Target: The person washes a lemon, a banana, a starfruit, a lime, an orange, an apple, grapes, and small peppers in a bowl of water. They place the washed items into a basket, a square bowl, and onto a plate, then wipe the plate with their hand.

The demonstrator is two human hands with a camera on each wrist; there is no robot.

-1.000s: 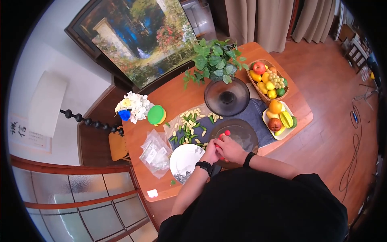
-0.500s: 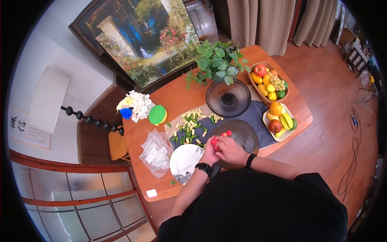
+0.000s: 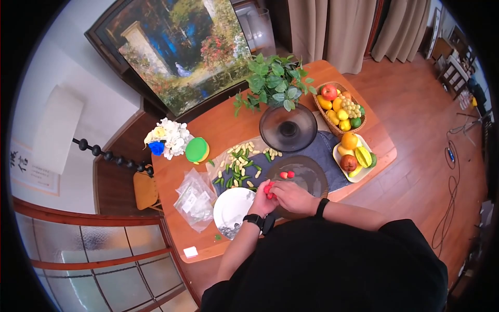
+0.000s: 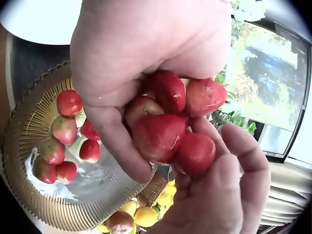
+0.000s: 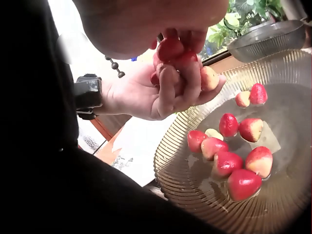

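Several red strawberries with pale ends (image 4: 159,137) are bunched between my two hands, above the near left of a ribbed glass bowl (image 3: 318,182). My left hand (image 3: 261,204) cups them with curled fingers. My right hand (image 3: 296,196) closes in from the other side, its thumb and fingers around a strawberry (image 4: 195,153) at the edge of the bunch. Part of the bunch is hidden by the palms. In the bowl, more loose strawberries (image 5: 226,163) lie in shallow water. A white plate (image 3: 228,205) sits left of my left hand, under its wrist side.
Behind the bowl stands a second dark glass bowl (image 3: 288,130). Peanuts and green peppers (image 3: 239,166) lie on the cloth. Left are a plastic bag (image 3: 193,200), a green-lidded tub (image 3: 197,150) and flowers (image 3: 174,138). A fruit basket (image 3: 338,106) and fruit tray (image 3: 358,156) stand right.
Both hands have moved left with the strawberries, from over the bowl toward the plate. Two strawberries in the bowl now show clear of the fingers.
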